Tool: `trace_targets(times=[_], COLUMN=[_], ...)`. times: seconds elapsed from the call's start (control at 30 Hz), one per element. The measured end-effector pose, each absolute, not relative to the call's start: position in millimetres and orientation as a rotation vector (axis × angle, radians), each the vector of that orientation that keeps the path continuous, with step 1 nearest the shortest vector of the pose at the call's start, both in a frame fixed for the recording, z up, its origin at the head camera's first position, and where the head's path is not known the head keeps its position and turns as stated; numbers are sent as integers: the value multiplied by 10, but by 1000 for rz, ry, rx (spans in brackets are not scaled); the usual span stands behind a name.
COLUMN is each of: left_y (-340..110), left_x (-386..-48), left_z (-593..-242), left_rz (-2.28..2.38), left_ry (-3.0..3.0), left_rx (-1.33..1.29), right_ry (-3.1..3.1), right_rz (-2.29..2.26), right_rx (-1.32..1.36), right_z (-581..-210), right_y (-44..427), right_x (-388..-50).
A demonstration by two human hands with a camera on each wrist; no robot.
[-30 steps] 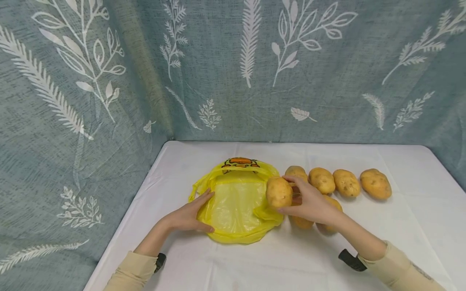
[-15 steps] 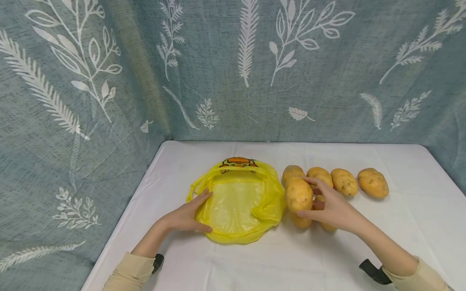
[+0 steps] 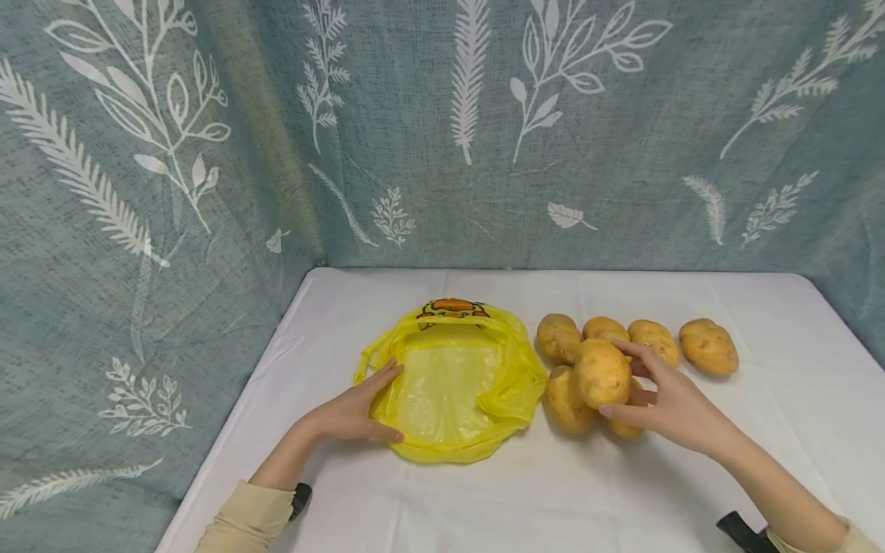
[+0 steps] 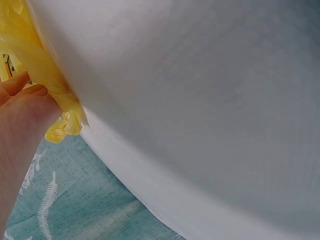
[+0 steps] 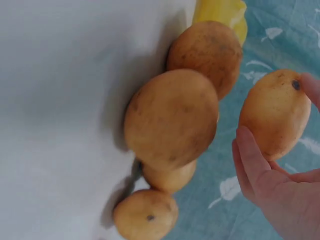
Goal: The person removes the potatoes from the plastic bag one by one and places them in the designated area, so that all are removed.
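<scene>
A yellow plastic bag [image 3: 515,392] lies on the table with its mouth facing up, its inside visible in the head view. My left hand [image 3: 349,413] touches the bag's left rim, fingers and thumb spread apart. In the left wrist view, the fingertips are partly behind yellow film [image 4: 37,60]. My right hand [image 3: 684,411] holds a potato [image 3: 603,374] between thumb and fingers, to the right of the bag. The right wrist view shows this held potato [image 5: 275,115] apart from the others. Below it in the head view, a potato [image 3: 568,403] is partly covered.
Behind the right hand, potatoes stand in a row, from one near the bag [image 3: 557,338] to one at the far right [image 3: 709,348]. Another potato [image 3: 628,422] is half hidden by the hand. A white cloth covers the table [image 3: 484,507]; a patterned curtain [image 3: 415,153] hangs behind.
My right hand has moved right with the potato, from the bag's right edge to over the other potatoes. The bag's right side has spread slightly outward. My left hand has stayed at the rim.
</scene>
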State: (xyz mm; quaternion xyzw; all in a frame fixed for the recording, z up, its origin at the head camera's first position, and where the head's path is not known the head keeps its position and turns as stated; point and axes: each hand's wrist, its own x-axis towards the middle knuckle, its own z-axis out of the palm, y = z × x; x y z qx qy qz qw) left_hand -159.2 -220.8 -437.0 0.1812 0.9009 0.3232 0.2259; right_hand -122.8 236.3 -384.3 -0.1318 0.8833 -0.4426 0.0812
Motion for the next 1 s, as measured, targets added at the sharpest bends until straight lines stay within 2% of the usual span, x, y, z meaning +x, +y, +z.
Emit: trace_targets(times=[0.63,1.0], left_y=[-2227,-2230], left_x=[-1604,-1591], left_z=[-4383,-4376], left_rz=[889,902], left_ry=[2486,2485], left_rx=[534,533], right_ry=[2643,2653], right_rz=[-1226,-1203], right_rx=[-153,-127], right_z=[-3933,-4038], right_y=[2896,3158], right_x=[-1089,-1040])
